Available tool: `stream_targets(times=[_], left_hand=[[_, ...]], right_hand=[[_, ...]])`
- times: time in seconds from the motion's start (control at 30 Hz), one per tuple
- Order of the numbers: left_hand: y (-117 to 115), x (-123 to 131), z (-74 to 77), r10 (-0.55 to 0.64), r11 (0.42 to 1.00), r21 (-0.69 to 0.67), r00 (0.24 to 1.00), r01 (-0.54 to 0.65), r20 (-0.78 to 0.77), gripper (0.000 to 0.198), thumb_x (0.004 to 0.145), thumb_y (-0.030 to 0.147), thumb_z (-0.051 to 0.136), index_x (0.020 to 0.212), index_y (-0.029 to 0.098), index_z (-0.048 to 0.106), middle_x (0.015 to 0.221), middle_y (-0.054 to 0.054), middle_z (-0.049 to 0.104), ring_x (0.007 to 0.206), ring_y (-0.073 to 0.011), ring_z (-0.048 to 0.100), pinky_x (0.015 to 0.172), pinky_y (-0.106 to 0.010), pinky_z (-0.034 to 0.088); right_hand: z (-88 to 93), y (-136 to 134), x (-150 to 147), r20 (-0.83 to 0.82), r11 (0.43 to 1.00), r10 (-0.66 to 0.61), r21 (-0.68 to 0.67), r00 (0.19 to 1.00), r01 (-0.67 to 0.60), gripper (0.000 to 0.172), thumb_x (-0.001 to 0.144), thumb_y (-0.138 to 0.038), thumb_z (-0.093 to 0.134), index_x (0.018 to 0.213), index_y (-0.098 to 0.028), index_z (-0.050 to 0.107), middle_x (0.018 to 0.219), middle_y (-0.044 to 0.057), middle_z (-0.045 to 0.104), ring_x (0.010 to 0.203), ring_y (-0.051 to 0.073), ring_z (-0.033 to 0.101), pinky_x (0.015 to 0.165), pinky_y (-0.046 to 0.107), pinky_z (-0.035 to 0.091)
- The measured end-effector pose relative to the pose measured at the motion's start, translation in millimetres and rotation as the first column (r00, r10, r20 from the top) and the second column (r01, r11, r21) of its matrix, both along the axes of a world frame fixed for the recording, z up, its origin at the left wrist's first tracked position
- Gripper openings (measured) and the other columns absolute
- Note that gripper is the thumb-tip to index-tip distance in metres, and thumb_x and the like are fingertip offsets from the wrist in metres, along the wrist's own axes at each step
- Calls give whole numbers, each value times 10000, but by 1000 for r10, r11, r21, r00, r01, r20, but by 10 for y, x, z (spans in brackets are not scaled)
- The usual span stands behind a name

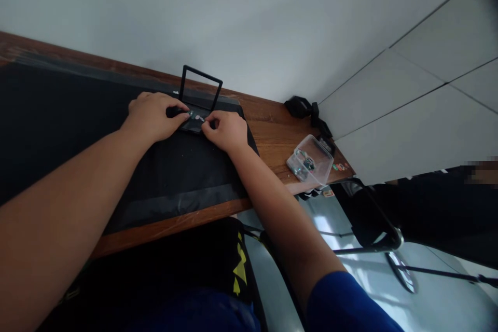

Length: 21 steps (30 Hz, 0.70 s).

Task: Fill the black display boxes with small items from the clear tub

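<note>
My left hand (153, 115) is closed around a black-handled screwdriver (177, 112), its tip pointing right at a small dark flat part (196, 120) with shiny screw spots. My right hand (227, 129) pinches the right edge of that part, fingers curled. The part lies on a black mat (78, 129) at the foot of a thin black rectangular frame (200, 88) that stands upright just behind both hands.
The mat covers a brown wooden table (272, 140) set against a white wall. A clear plastic box (309, 161) with small parts sits near the table's right corner, a black object (299, 106) behind it. A chair and another person's dark clothing are at right.
</note>
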<state>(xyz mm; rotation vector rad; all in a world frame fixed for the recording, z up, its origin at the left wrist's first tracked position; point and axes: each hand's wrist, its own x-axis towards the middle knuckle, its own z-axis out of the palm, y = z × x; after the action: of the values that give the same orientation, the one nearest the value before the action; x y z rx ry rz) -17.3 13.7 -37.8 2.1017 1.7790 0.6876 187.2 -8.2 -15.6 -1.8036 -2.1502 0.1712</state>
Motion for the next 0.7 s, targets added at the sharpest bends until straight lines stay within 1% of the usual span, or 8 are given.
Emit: stream_targets(times=[0.07,0.2,0.3,0.37,0.43,0.5,0.7], left_hand=[[19,20,-8,23,1000,-1,1000,-23,-10,542,899,648,582,1249,357,875,1461,-90,758,1446,-507,564,1162,-727,477],[37,57,-31,45,999,15,999,-45,-18,465,942,574,589,1222,339,876,1419,-116,764,1435,-515,565,1152,-724,479],[37,59,-47,26,1000,18,1000,-26,-15,482,954,567,587,1267,332,868,1433,-108,757,1432,-517,557,1147,-735,472],[36,54,-52,17,1000,15,1000,-17,-13,520,960,579,579,1334,339,849,1453,-84,748,1448,-511,539,1162,-729,463],[33,52,-48,23,1000,10,1000,-22,-14,520,964,581,580,1358,363,841,1454,-68,745,1456,-503,529,1175,-721,459],[23,58,-34,36,999,3,999,-36,-15,478,976,566,586,1325,383,856,1448,-69,747,1446,-492,537,1181,-719,458],[-35,93,31,29,1000,-12,999,-29,-22,494,1040,528,561,1349,281,858,1517,-123,703,1474,-493,516,1210,-754,400]], right_hand=[[-5,11,11,-34,1000,0,-11,999,0,188,958,-386,717,985,-266,859,907,15,801,884,216,713,768,321,472],[-37,42,43,-142,1000,3,-25,990,-6,182,938,-382,747,949,-239,858,831,-9,758,787,165,661,697,299,406],[-72,67,77,-207,999,32,-28,978,-39,188,941,-377,754,958,-222,859,786,-22,719,735,141,624,671,292,382],[-93,80,96,-233,998,50,-26,971,-57,198,943,-374,758,1015,-224,864,774,-30,702,724,134,613,671,286,385],[-108,87,105,-246,997,63,-23,967,-71,221,947,-357,754,1089,-234,870,775,-36,701,730,134,616,682,281,397],[-113,87,106,-244,997,69,-26,967,-78,240,957,-341,742,1133,-247,876,787,-34,717,746,137,631,693,277,409],[-82,62,81,-181,997,66,-36,981,-74,262,991,-356,716,1158,-263,896,861,-9,790,805,162,685,722,289,442]])
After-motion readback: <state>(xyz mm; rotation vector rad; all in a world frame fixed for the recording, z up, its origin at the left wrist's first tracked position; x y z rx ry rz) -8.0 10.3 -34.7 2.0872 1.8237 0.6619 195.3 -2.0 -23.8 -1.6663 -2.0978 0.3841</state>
